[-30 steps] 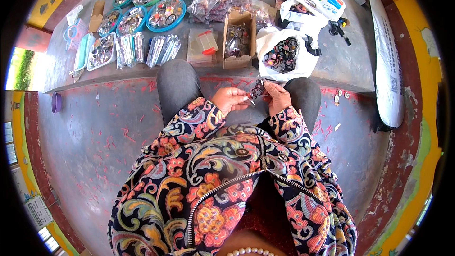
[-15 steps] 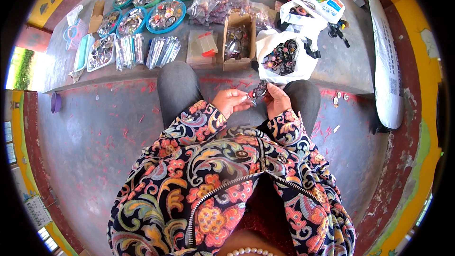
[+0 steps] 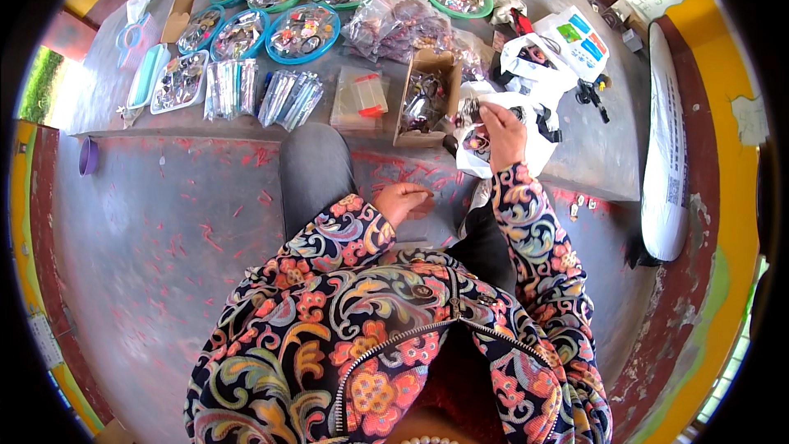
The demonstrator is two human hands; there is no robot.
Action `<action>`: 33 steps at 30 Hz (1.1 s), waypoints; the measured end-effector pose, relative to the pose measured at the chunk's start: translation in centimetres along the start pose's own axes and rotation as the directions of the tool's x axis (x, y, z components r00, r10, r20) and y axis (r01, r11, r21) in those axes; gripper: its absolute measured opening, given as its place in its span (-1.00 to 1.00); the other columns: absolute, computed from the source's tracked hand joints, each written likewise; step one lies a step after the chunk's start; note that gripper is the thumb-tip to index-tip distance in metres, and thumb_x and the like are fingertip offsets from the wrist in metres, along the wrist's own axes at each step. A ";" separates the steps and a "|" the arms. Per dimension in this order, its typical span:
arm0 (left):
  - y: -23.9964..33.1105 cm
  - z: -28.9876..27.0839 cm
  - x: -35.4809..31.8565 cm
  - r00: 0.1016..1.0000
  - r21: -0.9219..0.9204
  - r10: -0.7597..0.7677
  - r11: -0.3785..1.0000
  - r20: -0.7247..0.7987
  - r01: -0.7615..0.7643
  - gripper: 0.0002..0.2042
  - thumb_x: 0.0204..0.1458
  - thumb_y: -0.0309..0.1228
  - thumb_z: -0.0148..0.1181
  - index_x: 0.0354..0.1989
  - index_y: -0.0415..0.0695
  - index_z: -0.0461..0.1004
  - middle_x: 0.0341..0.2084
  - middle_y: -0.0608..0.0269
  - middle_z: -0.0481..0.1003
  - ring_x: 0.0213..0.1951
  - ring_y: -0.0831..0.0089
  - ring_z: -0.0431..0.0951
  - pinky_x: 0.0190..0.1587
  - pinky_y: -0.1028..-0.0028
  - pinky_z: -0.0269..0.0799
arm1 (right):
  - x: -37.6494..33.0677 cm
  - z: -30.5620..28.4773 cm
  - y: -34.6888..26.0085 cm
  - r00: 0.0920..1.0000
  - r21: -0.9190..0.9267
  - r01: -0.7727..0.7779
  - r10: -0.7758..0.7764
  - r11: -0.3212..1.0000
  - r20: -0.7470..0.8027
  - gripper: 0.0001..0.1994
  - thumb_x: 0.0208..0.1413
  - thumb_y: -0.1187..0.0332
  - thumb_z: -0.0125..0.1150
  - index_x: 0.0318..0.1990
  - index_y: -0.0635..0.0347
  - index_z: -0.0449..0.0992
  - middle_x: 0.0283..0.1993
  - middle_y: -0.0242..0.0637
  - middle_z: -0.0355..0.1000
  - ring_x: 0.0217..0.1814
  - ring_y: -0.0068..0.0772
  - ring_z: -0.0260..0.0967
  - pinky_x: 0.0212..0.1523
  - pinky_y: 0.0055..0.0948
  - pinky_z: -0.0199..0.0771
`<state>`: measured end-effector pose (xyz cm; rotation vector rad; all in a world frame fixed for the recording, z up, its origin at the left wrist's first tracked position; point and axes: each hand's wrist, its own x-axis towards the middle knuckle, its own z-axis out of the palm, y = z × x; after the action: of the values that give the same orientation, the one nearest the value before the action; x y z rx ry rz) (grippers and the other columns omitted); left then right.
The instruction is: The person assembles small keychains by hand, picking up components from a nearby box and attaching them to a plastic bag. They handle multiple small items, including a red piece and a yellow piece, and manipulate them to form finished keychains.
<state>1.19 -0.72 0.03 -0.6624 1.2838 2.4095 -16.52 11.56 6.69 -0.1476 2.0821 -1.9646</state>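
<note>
My right hand [image 3: 503, 133] is raised over the white plastic bag [image 3: 538, 152], its fingers pinching a small clear packet with something dark inside [image 3: 467, 112]. The packet hangs between the bag and an open cardboard box [image 3: 402, 119], which holds similar clear packets [image 3: 425, 100]. Dark and coloured bands [image 3: 477, 141] show in the bag's mouth, partly covered by the hand. Lower down, in front of my body, my left hand [image 3: 401, 201] has its fingers curled together. Nothing shows between them.
Left of the box lie flat clear sleeves [image 3: 357, 99] and bundles of plastic-wrapped strips [image 3: 289, 99]. Blue and green baskets [image 3: 302, 33] of small trinkets stand farther back, near bagged goods [image 3: 394, 26]. A second white bag [image 3: 559, 66] and a black tripod-like object [image 3: 593, 97] are at right.
My hands have moved apart. The right one went up and forward to the white bag with the small packet; the left let go of it and stayed low. My right knee has moved away from the bag.
</note>
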 end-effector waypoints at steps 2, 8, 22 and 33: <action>-0.2 -0.2 0.4 0.999 0.005 0.004 1.000 0.038 -0.005 -0.78 0.03 -0.41 -0.04 -0.22 -0.29 0.36 -0.36 0.13 0.45 -0.34 0.43 0.47 -0.25 0.49 0.40 | 2.4 0.7 -0.1 0.996 -0.109 0.086 -0.082 0.990 0.035 -0.80 -0.01 0.40 0.06 -0.25 0.32 0.45 -0.46 -0.34 0.41 -0.50 -0.61 0.33 -0.44 -0.69 0.35; -0.2 0.4 0.0 0.998 -0.023 -0.047 0.999 0.035 0.048 -0.81 0.02 -0.43 -0.05 -0.25 -0.27 0.38 -0.41 0.16 0.47 -0.42 0.52 0.45 -0.35 0.55 0.40 | 7.7 2.4 3.2 0.959 -0.314 0.184 -0.100 0.931 0.265 -0.83 -0.02 0.42 0.01 -0.26 0.22 0.46 -0.55 -0.35 0.37 -0.53 -0.60 0.34 -0.48 -0.61 0.37; 0.3 1.4 -0.7 0.993 0.063 -0.099 0.994 0.069 0.095 -0.79 0.03 -0.41 -0.06 -0.23 -0.26 0.37 -0.38 0.16 0.47 -0.35 0.48 0.48 -0.29 0.54 0.39 | 6.6 -0.4 1.1 0.843 -0.604 0.530 -0.446 0.595 0.300 -0.82 -0.09 0.38 -0.03 -0.35 0.13 0.49 -0.35 -0.13 0.42 -0.29 -0.15 0.37 -0.28 -0.36 0.35; -0.4 -1.3 1.3 0.996 0.112 -0.038 0.993 -0.085 0.048 -0.77 0.03 -0.34 -0.07 -0.21 -0.22 0.36 -0.36 0.14 0.47 -0.31 0.43 0.48 -0.30 0.51 0.39 | -7.2 -2.9 6.3 0.764 -0.543 0.562 -0.139 0.624 0.630 -0.81 -0.12 0.29 -0.01 -0.53 0.20 0.44 -0.54 -0.10 0.37 -0.43 -0.03 0.33 -0.42 -0.22 0.31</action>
<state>0.64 -1.45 -1.56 -0.7562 1.4138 2.2763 -9.70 16.65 1.44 -1.2318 2.3693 -0.9187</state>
